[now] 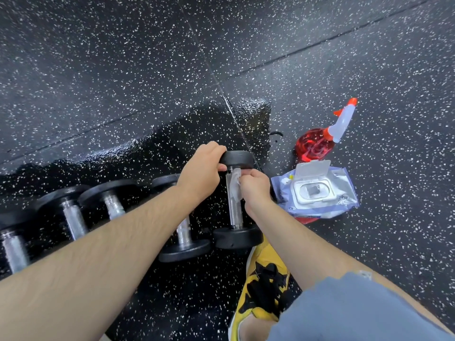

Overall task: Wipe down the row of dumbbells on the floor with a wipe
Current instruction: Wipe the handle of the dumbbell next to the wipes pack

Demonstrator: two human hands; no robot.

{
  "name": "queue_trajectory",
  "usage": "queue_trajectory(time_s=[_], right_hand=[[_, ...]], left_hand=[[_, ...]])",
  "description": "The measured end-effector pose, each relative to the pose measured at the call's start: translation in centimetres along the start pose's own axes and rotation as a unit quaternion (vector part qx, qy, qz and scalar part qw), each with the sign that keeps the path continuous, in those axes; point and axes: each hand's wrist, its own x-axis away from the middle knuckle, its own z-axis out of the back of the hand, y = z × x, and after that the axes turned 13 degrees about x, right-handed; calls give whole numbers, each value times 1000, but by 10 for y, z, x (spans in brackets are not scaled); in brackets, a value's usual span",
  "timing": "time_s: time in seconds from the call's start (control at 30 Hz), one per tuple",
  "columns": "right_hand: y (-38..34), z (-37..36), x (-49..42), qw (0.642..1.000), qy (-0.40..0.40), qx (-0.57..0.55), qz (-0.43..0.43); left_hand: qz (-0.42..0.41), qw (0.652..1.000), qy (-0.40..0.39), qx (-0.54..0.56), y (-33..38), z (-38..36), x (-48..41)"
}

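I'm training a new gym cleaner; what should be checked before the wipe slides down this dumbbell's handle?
1. Left hand grips the far head of the dumbbell: ok.
2. Right hand pinches the wipe against the handle: ok.
3. Lower handle free for the stroke: ok.
4. Wipe pack lid closed: not ok, it stands open.
5. Wipe damp enough: cannot tell.
6. Floor dry: not ok, shiny wet patch.
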Motion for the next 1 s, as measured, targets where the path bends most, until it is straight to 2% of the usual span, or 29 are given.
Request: queue_trajectory(time_s=[0.13, 0.23, 0.3, 0.37, 0.47, 0.57, 0.67, 0.73, 0.9, 1.0], right_hand=[[-11, -3, -17, 997, 0, 33, 65], [-4, 4, -12, 977, -17, 147, 153], [7, 6, -4, 950, 5, 230, 209], [12, 2, -2, 912, 31, 305, 272], [4, -11, -8, 832, 91, 384, 391], [6, -15, -12, 778, 138, 422, 446], [19, -12, -5, 722, 145, 462, 495], [23, -11, -4, 708, 137, 473, 506], [1, -14, -14, 717, 146, 466, 497], [2, -17, -8, 683, 139, 503, 511]], left_hand=[[17, 1000, 10, 1, -3, 11, -20], [56, 998, -5, 8, -8, 22, -28], [86, 996, -8, 10, -12, 26, -31], [119, 993, -2, 27, -17, 27, -29], [127, 991, 16, 45, -26, 24, -24], [132, 989, 19, 59, -27, 23, -24], [133, 989, 20, 67, -26, 25, -25], [134, 988, 19, 78, -25, 26, -25], [122, 987, 22, 103, -27, 25, -26], [127, 985, 30, 116, -25, 22, -25]])
